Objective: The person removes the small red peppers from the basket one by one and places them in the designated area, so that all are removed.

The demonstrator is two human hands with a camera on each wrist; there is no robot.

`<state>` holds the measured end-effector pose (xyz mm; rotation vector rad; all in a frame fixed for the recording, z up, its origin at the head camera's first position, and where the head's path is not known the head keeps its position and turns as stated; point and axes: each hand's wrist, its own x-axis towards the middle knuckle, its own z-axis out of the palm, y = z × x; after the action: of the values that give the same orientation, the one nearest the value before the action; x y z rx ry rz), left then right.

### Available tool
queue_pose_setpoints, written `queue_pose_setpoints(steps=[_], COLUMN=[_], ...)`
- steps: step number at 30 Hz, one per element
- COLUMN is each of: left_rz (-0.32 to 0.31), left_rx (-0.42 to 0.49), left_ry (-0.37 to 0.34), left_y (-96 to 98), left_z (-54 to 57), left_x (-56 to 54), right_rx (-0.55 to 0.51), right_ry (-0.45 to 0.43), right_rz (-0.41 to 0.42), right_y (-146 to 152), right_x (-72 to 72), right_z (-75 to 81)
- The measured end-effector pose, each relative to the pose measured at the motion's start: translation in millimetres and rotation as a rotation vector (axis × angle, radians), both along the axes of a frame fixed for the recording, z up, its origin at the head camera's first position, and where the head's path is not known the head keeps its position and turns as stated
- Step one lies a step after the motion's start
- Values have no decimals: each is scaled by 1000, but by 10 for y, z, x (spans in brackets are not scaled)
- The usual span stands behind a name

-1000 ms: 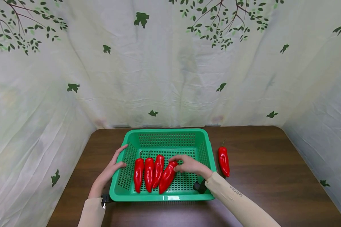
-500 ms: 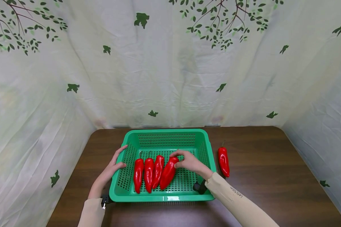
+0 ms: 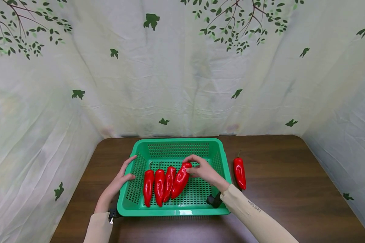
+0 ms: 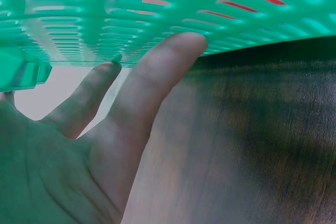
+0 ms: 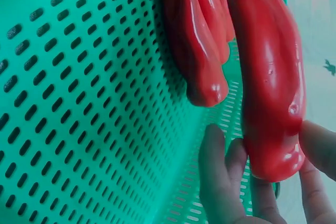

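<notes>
In the head view, my right hand point(image 3: 203, 169) pinches a red pepper point(image 3: 180, 182) near its upper end, inside a green plastic basket point(image 3: 182, 212). Up close in the right wrist view, thumb and fingers sit round the end of that pepper point(image 5: 273, 77). To its left lie three more red peppers, the nearest point(image 3: 169, 184) close beside it, then a middle one point(image 3: 159, 185) and a far-left one point(image 3: 148, 187). My left hand point(image 3: 118, 180) touches the basket's left side. Its thumb point(image 4: 157, 82) and a finger lie straight against the perforated wall.
One more red pepper point(image 3: 239, 172) with a thin green stem lies on the brown wooden table point(image 3: 286, 189), right of the basket. A whitish curtain point(image 3: 182, 74) with a leaf pattern hangs behind the table and along both sides.
My right hand has moved slightly away from me and lifted the pepper's upper end with it, shifting the pepper up and a little right in view. The left hand and basket stay put.
</notes>
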<state>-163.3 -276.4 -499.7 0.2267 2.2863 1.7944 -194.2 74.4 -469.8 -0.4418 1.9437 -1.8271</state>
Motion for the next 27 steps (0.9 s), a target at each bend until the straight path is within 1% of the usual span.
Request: queue_pose_setpoints(steps=[5,14,20,27], left_rz=[-2,-15,-17,-18], left_rx=[0,-2,5,16], left_ry=[0,10,-4,7], left_y=[0,3,6,6], left_z=[5,1,14,16], left_x=[1,-9,-4,0], right_rx=[-28,-30,-24,-94], right_ry=[9,43,61,38], right_rz=[-2,2,-10,-22], right_y=[6,44,74,88], right_x=[3,5,5,3], right_z=[23,94,146,202])
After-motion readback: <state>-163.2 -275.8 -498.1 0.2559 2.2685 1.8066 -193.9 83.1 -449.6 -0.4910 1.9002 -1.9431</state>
